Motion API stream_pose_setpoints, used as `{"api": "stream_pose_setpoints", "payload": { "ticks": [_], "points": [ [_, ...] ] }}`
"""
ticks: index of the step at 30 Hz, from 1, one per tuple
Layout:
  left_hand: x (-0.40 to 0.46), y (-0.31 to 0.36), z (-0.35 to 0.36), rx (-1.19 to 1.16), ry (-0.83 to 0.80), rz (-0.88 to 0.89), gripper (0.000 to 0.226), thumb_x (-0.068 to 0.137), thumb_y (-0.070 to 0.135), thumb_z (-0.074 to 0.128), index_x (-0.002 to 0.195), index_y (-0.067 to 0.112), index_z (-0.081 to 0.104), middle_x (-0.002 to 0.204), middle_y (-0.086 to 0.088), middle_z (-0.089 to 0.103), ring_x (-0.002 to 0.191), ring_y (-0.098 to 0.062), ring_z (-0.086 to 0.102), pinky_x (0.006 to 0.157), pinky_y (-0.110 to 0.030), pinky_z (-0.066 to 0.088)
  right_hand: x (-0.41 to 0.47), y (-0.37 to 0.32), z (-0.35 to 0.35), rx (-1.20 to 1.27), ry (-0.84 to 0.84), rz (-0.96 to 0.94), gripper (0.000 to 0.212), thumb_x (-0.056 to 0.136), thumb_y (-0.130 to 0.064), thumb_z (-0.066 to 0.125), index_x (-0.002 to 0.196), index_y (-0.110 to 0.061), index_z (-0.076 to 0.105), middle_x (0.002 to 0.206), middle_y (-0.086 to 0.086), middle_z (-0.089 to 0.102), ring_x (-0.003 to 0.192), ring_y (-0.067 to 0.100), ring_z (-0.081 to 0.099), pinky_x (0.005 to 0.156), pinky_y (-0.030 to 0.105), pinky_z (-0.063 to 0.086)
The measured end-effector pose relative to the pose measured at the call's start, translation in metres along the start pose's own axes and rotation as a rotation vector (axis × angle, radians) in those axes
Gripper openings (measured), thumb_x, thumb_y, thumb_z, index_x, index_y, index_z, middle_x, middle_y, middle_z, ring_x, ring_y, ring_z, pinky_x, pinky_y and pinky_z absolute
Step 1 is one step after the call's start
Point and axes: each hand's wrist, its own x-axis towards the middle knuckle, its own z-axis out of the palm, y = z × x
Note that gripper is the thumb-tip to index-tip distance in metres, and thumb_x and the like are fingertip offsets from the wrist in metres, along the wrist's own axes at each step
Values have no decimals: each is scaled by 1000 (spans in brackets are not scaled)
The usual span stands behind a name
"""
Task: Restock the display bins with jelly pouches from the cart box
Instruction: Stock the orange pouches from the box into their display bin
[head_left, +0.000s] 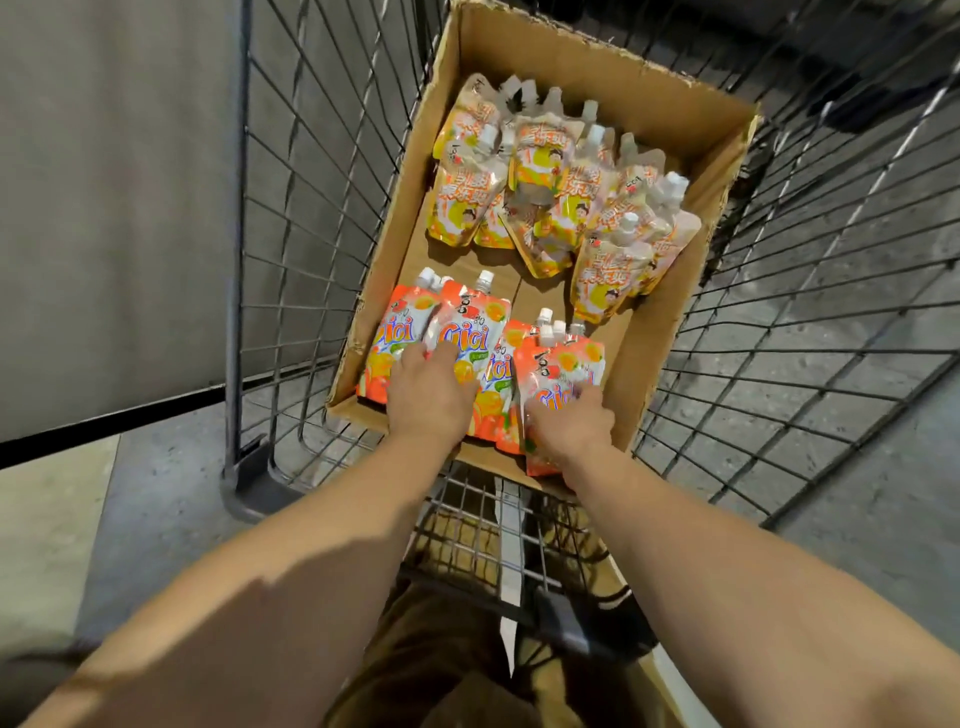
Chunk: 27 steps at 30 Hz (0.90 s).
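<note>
An open cardboard box (597, 67) sits in a wire shopping cart (291, 218). At its near end lie several orange jelly pouches (467, 322) with white caps. My left hand (431, 395) rests on the left stack, fingers curled over a pouch's lower half. My right hand (571, 421) grips the right stack of orange pouches (566, 364) at its lower edge. Several yellow-and-white jelly pouches (561, 192) fill the far end of the box. No display bins are in view.
The cart's wire sides rise around the box on the left and right. A grey wall (104, 208) with a black base strip stands to the left. Concrete floor (857, 493) shows through the wires. Bare cardboard (519, 291) shows between the pouch groups.
</note>
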Motion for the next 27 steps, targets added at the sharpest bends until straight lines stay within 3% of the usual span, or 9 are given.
{"api": "stream_pose_setpoints", "payload": {
  "ticks": [6, 8, 10, 13, 15, 17, 19, 23, 27],
  "points": [
    [8, 9, 1, -109, 43, -130, 70, 77, 29, 77, 134, 13, 41, 132, -12, 51, 125, -31, 46, 102, -41, 39, 3, 2, -1, 147, -14, -22, 78, 63, -27, 87, 127, -16, 43, 121, 6, 58, 104, 28, 61, 92, 44, 53],
    [6, 13, -5, -231, -27, -253, 78, 69, 25, 83, 133, 11, 40, 125, -12, 55, 116, -30, 53, 93, -40, 47, 0, 1, 0, 198, -74, -10, 60, 63, -25, 87, 112, -13, 54, 105, 8, 68, 84, 25, 65, 69, 38, 57],
    [1, 16, -12, -394, -133, -337, 68, 67, 17, 83, 124, 5, 48, 108, -9, 60, 95, -24, 58, 75, -32, 50, -5, 3, -5, 231, -117, -32, 33, 69, -21, 83, 95, -14, 62, 86, 7, 69, 65, 22, 59, 49, 27, 46],
    [-13, 14, -22, -645, -319, -345, 71, 73, 9, 81, 133, 1, 44, 104, -4, 55, 86, -19, 57, 66, -27, 49, -14, 8, -18, 292, -168, -127, 22, 72, -22, 79, 91, -20, 67, 91, 3, 72, 81, 23, 67, 68, 34, 57],
    [-26, 9, -31, -755, -407, -309, 87, 72, 8, 82, 144, 6, 34, 122, -1, 56, 104, -22, 59, 83, -30, 50, -30, 10, -29, 332, -222, -176, 14, 78, -23, 76, 87, -23, 66, 99, 3, 72, 92, 25, 69, 81, 42, 58],
    [-39, 6, -43, -824, -461, -256, 82, 66, 10, 86, 137, 12, 46, 126, -4, 63, 111, -22, 61, 99, -37, 48, -47, 10, -40, 398, -289, -198, 9, 84, -23, 73, 89, -23, 66, 98, 4, 72, 89, 24, 68, 69, 36, 57],
    [-52, 6, -56, -889, -501, -195, 60, 69, 5, 83, 122, 15, 57, 111, -5, 71, 102, -21, 67, 97, -40, 50, -69, 9, -52, 452, -336, -235, 18, 87, -20, 71, 104, -20, 65, 95, 4, 71, 82, 21, 68, 64, 32, 56],
    [-94, 12, -83, -961, -471, -66, 47, 74, 2, 78, 114, 18, 58, 101, -4, 73, 81, -19, 71, 67, -31, 58, -112, 6, -74, 475, -350, -392, 25, 87, -12, 69, 111, -15, 61, 94, 1, 72, 80, 17, 70, 63, 30, 59],
    [-145, 10, -100, -1103, -301, 29, 45, 78, 9, 77, 118, 13, 58, 104, -10, 73, 91, -28, 70, 84, -45, 57, -156, -2, -93, 453, -429, -537, 25, 86, -11, 70, 109, -16, 61, 99, 5, 74, 91, 23, 71, 80, 42, 58]
  ]
}}
